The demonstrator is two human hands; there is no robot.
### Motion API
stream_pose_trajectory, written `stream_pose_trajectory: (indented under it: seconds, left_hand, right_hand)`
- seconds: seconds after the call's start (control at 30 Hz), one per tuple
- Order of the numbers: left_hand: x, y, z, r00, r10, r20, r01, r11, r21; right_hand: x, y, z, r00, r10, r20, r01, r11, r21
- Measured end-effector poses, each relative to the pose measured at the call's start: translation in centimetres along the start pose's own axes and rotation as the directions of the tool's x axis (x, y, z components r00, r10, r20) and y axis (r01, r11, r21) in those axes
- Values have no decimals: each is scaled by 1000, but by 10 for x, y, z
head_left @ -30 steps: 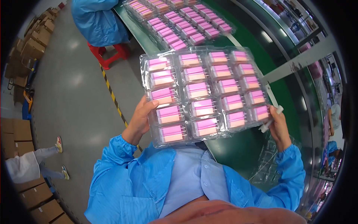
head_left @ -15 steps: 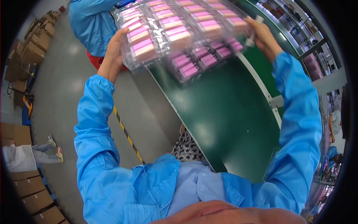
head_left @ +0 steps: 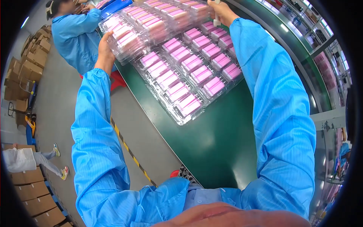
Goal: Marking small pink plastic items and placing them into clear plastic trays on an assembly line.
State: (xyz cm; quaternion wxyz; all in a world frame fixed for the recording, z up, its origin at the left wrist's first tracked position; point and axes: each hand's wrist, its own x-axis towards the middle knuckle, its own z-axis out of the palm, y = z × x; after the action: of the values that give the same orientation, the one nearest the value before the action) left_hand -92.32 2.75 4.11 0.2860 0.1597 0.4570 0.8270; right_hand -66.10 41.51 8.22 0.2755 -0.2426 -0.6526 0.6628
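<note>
My left hand (head_left: pixel 106 48) is closed on the left edge of a clear plastic blister tray (head_left: pixel 130 42) filled with pink-topped blocks. On the far right side of that tray, my right hand (head_left: pixel 225 14) grips its edge, though the fingertips are partly hidden. A short white rod-like piece (head_left: pixel 216 16) shows against the right hand; whether it is held, I cannot tell. The raised tray looks layered, possibly more than one. Under and nearer than it, another clear tray (head_left: pixel 180 120) of pink blocks lies slanted on the green tabletop (head_left: pixel 211 151), partly covered by the raised one.
At the far left, a person in a blue smock (head_left: pixel 73 34) works by a blue surface (head_left: pixel 118 9). A rail and shelving (head_left: pixel 321 56) run along the right. Cardboard boxes (head_left: pixel 32 193) line the left wall, where another person (head_left: pixel 22 160) walks. Yellow-black tape (head_left: pixel 130 151) marks the floor.
Both hands have carried the raised tray farther away and to the left. Much more of the lower tray now shows. The view has shifted, bringing more of the co-worker into sight.
</note>
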Motion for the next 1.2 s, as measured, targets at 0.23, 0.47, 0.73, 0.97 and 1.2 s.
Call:
stream_pose_trajectory:
  seconds: [0.23, 0.47, 0.73, 0.97, 1.2]
  left_hand:
    - [29, 8, 18, 997, 8, -72, -12, 999, -49]
    - [3, 6, 10, 981, 124, -151, -86, 969, 233]
    - [-83, -57, 95, 669, 554, 496, -551, -78, 831]
    - [-72, -37, 48, 662, 557, 503, -490, -187, 852]
    - [-70, -58, 60, 632, 636, 442, -374, -250, 893]
  right_hand:
    - [-2, 0, -29, 933, -340, -119, 169, 703, -691]
    - [-20, -1, 22, 983, -57, 172, 136, 861, -490]
    - [26, 10, -67, 945, -296, 143, 321, 737, -594]
    - [-8, -9, 0, 915, -387, 113, 365, 674, -643]
    - [-68, -51, -33, 984, -152, -92, 103, 907, -408]
